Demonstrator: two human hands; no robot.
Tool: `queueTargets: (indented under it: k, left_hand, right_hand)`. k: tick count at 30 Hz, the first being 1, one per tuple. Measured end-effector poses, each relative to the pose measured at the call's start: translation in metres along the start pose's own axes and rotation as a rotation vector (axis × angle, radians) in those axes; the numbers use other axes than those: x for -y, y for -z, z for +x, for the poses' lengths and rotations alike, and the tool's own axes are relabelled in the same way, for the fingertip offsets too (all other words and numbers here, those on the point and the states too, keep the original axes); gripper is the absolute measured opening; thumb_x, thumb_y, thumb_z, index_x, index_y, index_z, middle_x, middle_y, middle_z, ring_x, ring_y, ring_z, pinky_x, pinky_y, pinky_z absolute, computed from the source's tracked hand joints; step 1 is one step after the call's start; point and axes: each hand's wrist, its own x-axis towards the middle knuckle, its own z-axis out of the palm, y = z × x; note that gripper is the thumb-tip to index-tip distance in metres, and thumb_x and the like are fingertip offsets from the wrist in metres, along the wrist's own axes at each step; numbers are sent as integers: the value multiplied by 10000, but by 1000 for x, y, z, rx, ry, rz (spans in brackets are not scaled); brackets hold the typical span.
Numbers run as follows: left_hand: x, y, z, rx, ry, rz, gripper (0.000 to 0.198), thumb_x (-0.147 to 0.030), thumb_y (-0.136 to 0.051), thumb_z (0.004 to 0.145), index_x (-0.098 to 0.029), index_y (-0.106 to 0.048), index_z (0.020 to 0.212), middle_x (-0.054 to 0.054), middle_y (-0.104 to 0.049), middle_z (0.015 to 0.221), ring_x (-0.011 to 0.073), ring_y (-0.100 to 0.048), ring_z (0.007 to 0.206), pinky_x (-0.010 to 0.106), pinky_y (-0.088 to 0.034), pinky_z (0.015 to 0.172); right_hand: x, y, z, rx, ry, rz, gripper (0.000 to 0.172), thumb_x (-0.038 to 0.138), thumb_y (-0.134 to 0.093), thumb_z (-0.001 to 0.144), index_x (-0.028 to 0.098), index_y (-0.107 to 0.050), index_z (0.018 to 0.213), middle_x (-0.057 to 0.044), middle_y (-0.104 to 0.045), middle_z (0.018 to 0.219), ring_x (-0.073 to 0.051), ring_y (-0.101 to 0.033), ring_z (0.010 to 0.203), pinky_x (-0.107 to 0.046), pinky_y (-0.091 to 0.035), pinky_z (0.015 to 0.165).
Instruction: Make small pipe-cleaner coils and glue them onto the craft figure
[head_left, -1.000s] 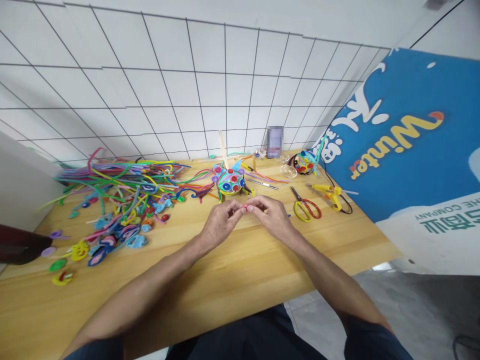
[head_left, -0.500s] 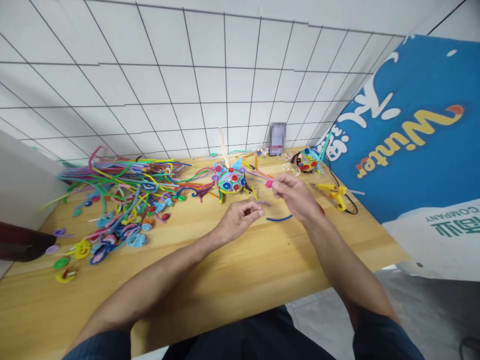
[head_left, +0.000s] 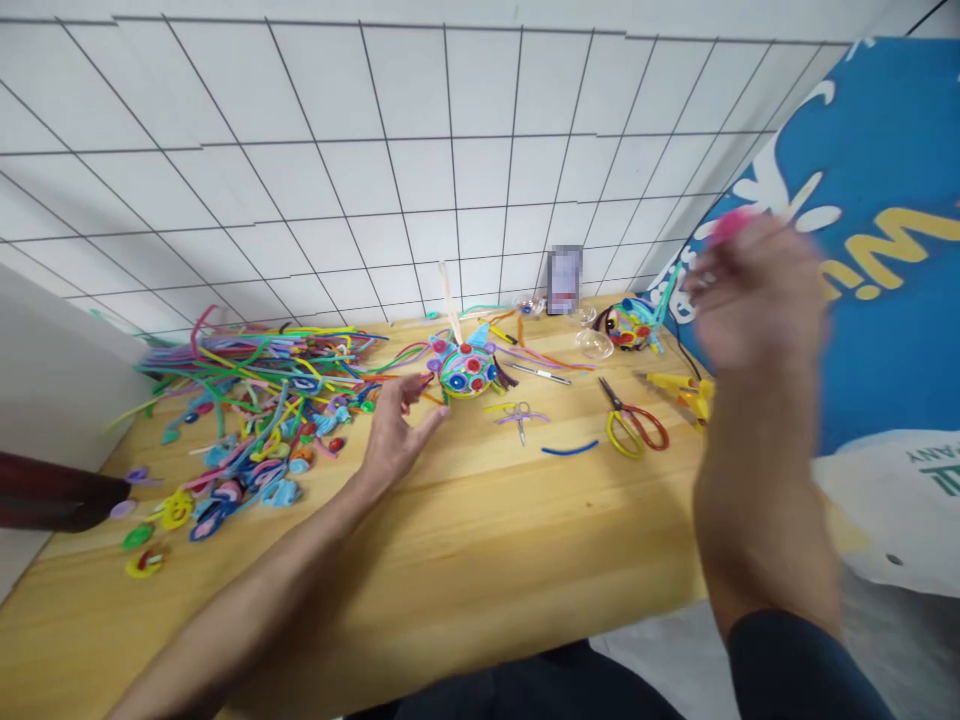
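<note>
My left hand (head_left: 396, 428), thumb and fingers apart, reaches over the table just left of a round ornament (head_left: 470, 374) made of coloured pipe cleaners. Red and blue coiled discs and a light blue fin cover the ornament, and a pale strip rises from it. Whether my fingertips touch it I cannot tell. High on the right, my right hand (head_left: 757, 295) is smeared by motion, with a small round pink disc (head_left: 731, 226) pinched at its fingertips. Below lie small scissors (head_left: 521, 424) across cut pipe cleaners, a silver pen-like tool (head_left: 541, 374) and a blue pipe cleaner piece (head_left: 570, 449).
Loose pipe cleaners (head_left: 262, 350) and coiled pieces (head_left: 255, 460) are heaped at left. Red-and-yellow-handled scissors (head_left: 634, 425), a yellow glue gun (head_left: 686, 392), a second ornament (head_left: 631, 324), clear plastic domes (head_left: 595, 345) and a phone (head_left: 564, 280) stand or lie at right.
My right hand has lifted up and right, away from the table, with the pink disc. My left hand has moved left and opened. The pen-like tool now lies on the table.
</note>
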Motion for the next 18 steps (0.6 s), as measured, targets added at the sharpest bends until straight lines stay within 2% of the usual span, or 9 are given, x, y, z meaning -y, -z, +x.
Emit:
queueTargets:
  k: [1,2,4,5,7,10,13,18]
  left_hand:
    - [3,-8,11,-45,40,-66,695,-514,-827,817,-236,-541,1387,111,-638,1268,230,-662,1031,378,-576,861]
    - [7,-17,20,-55,80,-127,823,-530,-845,792,-253,-467,1468,141,-572,1401,260,-642,1148,411,-581,914]
    - [15,-37,32,-40,120,-225,1069,-546,-896,720,-277,-315,1576,178,-452,1549,314,-566,1325,484,-547,1033]
    - [20,-46,35,-30,132,-259,1160,-543,-916,692,-290,-249,1607,183,-418,1582,330,-534,1377,514,-515,1088]
    - [27,-60,35,-16,147,-302,1262,-518,-940,671,-312,-156,1638,183,-388,1617,343,-486,1443,548,-443,1173]
    - [33,-69,31,11,180,-359,1265,-473,-942,693,-325,-129,1651,174,-393,1631,340,-463,1483,549,-391,1229]
    - [35,-71,28,50,205,-447,1209,-452,-931,722,-315,-168,1649,170,-443,1605,328,-487,1478,535,-398,1237]
    - [36,-71,28,38,196,-485,1108,-462,-917,743,-299,-264,1623,165,-444,1618,324,-498,1475,507,-443,1216]
  right_hand:
    - [-24,-28,3,-79,13,96,295,559,-844,747,333,-674,828,-25,-682,861,-203,-626,798,-345,-496,669]
    - [-49,-54,5,-94,-41,151,276,464,-888,696,306,-683,791,-10,-672,838,-177,-605,764,-325,-488,672]
    - [-92,-100,9,-45,-115,138,277,411,-900,655,246,-694,737,-16,-674,781,-167,-597,727,-320,-481,666]
    - [-108,-116,10,20,-158,118,261,408,-882,670,230,-707,745,-18,-689,795,-166,-607,745,-323,-492,699]
    - [-132,-138,10,94,-200,88,229,392,-846,690,212,-729,768,-20,-709,820,-176,-630,786,-341,-509,771]
    - [-148,-150,13,104,-194,31,201,364,-832,688,207,-737,770,-12,-715,822,-183,-641,811,-346,-509,819]
    - [-155,-154,16,100,-200,35,189,362,-824,697,212,-736,772,-8,-713,825,-187,-641,820,-338,-512,809]
    - [-164,-162,17,115,-190,50,220,396,-831,709,215,-733,787,-13,-718,836,-188,-640,827,-339,-524,823]
